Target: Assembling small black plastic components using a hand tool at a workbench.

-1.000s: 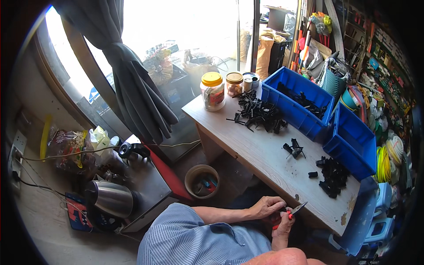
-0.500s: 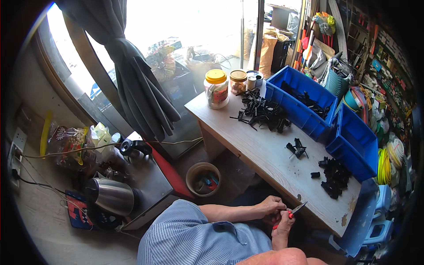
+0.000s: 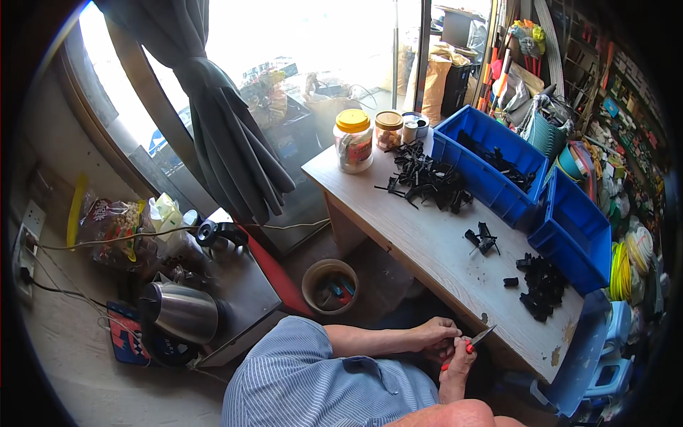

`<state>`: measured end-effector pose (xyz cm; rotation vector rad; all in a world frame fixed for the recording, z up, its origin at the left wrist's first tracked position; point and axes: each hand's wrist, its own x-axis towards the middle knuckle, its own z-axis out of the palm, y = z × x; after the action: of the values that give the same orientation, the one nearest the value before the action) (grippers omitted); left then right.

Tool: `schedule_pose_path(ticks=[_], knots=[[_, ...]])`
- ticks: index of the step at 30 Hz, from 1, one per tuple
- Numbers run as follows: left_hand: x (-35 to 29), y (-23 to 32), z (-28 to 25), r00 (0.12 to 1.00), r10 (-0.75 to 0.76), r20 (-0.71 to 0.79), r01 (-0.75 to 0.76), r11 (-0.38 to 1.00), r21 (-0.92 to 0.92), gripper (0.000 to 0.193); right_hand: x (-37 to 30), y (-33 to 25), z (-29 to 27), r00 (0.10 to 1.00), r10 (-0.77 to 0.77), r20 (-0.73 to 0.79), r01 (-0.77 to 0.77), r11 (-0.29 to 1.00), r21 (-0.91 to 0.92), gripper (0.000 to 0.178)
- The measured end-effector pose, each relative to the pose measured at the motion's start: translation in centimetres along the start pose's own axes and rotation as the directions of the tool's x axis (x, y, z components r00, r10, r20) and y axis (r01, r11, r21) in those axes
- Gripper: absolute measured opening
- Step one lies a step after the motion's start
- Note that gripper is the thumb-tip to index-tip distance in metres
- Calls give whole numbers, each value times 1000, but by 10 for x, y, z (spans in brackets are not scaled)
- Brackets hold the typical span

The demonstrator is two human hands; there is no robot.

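Note:
My right hand is closed round a red-handled tool with a pointed metal blade. That tip points up and right, toward the table's front edge. Beside it, my left hand is pinched close to the right hand's fingers; whatever it holds is too small or hidden to name. Both hands are low in front of my lap, just off the table. On the tabletop lie a big heap of black plastic parts, a few loose ones and a smaller black pile at the right.
Two blue crates line the table's far side, one with black parts inside. A yellow-lidded jar and a smaller jar stand at the back. A bin is on the floor; a kettle stands left. Blue stools are right.
The view has shifted slightly, so everything sits a little to the right. My hands and the red-handled tool keep nearly the same pose.

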<state>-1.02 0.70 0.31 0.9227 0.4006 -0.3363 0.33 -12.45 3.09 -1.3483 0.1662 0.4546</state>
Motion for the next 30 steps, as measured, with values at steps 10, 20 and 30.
schedule_pose_path(ticks=[10,20,30], knots=[[-22,9,-26,877,324,355,-420,876,239,47,24,7,-16,999,33,34,-37,994,106,14],[-24,5,-29,617,615,491,-779,388,492,51,24,12,-15,998,63,4,-63,993,99,23],[-28,-6,-11,498,711,497,-786,128,605,27,20,24,-30,997,59,45,-63,994,88,28]])
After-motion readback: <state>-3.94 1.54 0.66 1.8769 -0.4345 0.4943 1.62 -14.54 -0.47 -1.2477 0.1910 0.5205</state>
